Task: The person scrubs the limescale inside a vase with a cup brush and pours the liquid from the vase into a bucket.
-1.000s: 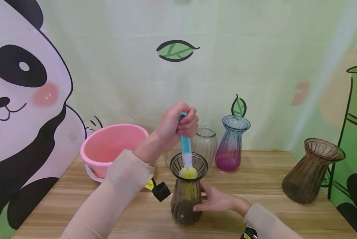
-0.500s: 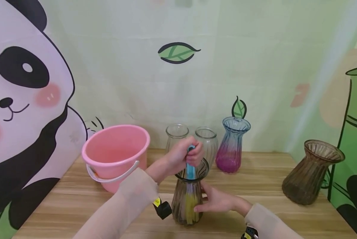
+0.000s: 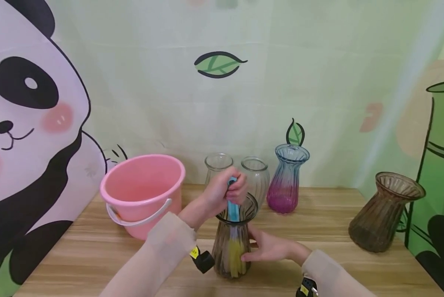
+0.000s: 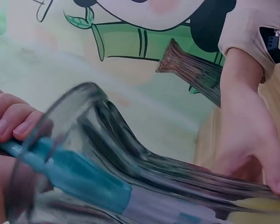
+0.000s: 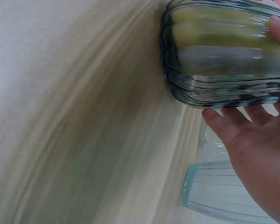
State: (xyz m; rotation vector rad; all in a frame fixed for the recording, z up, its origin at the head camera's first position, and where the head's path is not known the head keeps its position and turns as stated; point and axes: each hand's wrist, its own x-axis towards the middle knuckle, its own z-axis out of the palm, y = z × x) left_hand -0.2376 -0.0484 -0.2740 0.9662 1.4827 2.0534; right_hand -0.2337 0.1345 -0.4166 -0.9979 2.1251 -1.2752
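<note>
Gripping the brush (image 3: 233, 211) in the left hand (image 3: 222, 189), holding the dark vase (image 3: 223, 243) upright toward the table's (image 3: 303, 227) front edge with the right hand (image 3: 272, 246), ideally bracing its base firmly while turning the sponge (image 3: 235, 260)

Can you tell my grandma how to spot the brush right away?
Find the pink bucket on the wooden table, then look right to the dark vase in front of two clear vases. The brush is inside that dark vase. Unlike the vases around it, it has a blue handle on top and a yellow sponge below.
</note>
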